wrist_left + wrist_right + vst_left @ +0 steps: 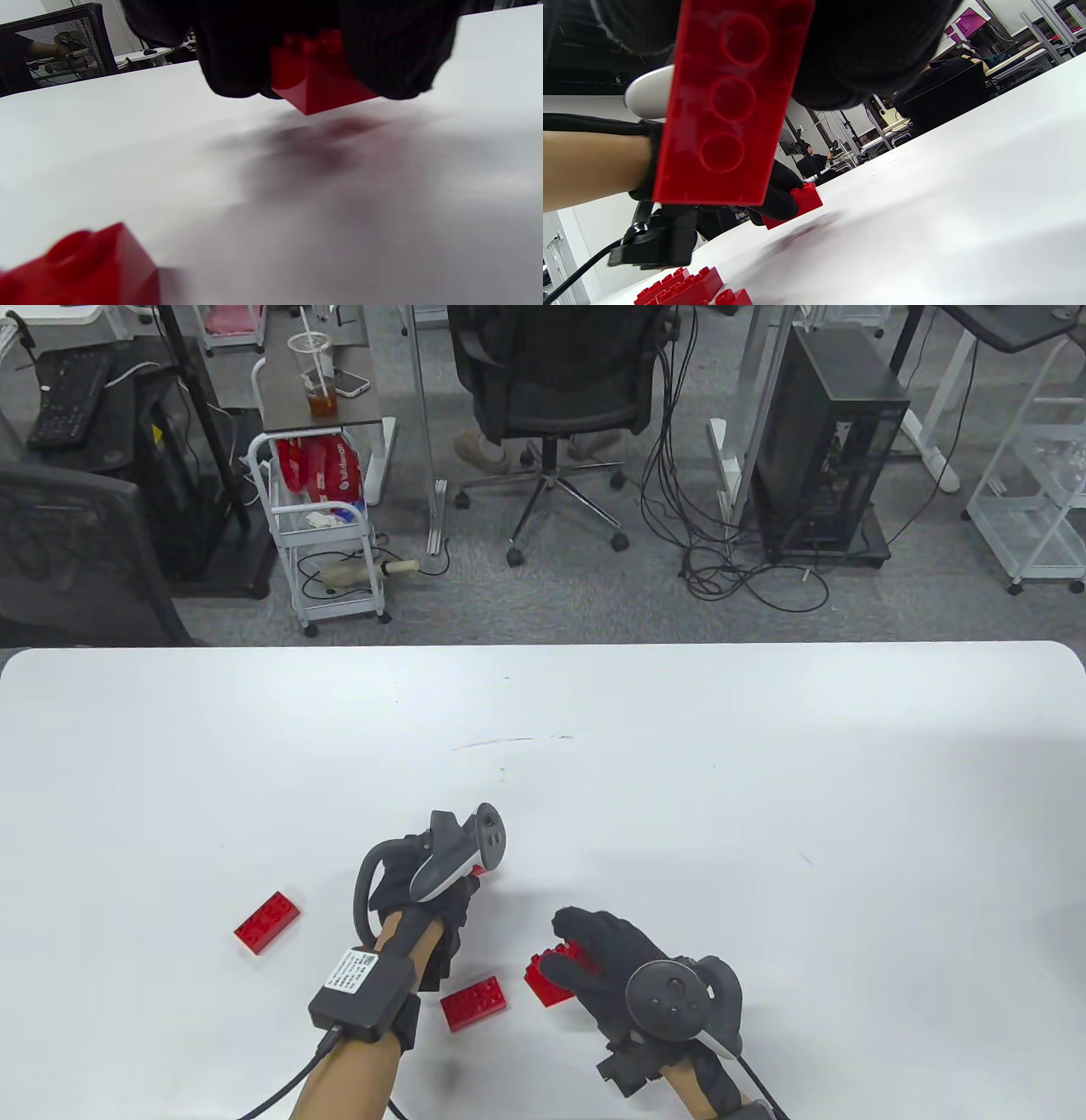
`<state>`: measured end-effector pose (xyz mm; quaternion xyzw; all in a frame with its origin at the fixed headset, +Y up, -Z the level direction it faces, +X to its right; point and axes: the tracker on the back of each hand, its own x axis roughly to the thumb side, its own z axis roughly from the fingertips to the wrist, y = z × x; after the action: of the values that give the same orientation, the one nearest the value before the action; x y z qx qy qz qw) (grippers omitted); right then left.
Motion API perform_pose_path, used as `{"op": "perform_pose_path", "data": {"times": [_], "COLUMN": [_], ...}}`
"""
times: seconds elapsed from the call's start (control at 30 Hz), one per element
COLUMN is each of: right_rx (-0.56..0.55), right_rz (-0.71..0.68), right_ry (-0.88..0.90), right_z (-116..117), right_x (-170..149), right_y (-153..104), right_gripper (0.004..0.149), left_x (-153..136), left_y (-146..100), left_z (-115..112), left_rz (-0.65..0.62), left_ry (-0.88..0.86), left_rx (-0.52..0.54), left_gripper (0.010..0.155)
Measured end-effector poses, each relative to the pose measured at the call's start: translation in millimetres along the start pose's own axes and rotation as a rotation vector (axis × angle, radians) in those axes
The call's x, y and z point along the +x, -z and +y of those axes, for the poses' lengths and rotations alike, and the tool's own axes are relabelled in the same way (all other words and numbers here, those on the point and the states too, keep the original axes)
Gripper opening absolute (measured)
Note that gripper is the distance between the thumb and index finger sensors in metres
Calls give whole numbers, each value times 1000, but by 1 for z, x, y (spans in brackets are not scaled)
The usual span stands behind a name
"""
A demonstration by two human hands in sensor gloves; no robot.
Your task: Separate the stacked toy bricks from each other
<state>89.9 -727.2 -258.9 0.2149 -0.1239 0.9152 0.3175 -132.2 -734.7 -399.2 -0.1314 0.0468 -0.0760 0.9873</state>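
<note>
My left hand (462, 891) grips a red brick (480, 870), mostly hidden under the tracker in the table view. In the left wrist view its fingers (237, 59) hold that brick (316, 84) just above the white table, studs up. My right hand (585, 954) grips another red brick (547, 977) near the table's front edge. The right wrist view shows that brick's hollow underside (725, 106), tilted up off the table. I cannot tell whether it is one brick or a stack. The hands are apart.
Two loose red bricks lie on the white table (679, 746): one to the left of my left arm (266, 922), one between my forearms (475, 1003). The latter shows low in the right wrist view (678, 288). Chairs and carts stand beyond the far edge.
</note>
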Motion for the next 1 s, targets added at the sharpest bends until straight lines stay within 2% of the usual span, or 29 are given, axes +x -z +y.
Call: {"op": "perform_pose_path", "data": {"times": [0.27, 0.63, 0.73, 0.87, 1.0], "right_rx": [-3, 3, -6, -21, -39], "right_rz": [29, 56, 53, 53, 61], "right_ry": [35, 46, 61, 64, 90], "right_z": [-5, -8, -12, -16, -18], "right_x": [-9, -19, -22, -25, -28], "right_y": [2, 3, 2, 1, 0], "right_gripper": [64, 65, 65, 65, 64], "left_x": [4, 16, 15, 13, 11], "left_y": [21, 23, 18, 1, -31], "left_z": [-3, -8, -3, 16, 37], "left_rz": [74, 104, 99, 74, -32], "left_ry": [57, 192, 243, 234, 137], "left_rx": [-71, -108, -142, -99, -47], "left_gripper": [68, 72, 86, 90, 89]}}
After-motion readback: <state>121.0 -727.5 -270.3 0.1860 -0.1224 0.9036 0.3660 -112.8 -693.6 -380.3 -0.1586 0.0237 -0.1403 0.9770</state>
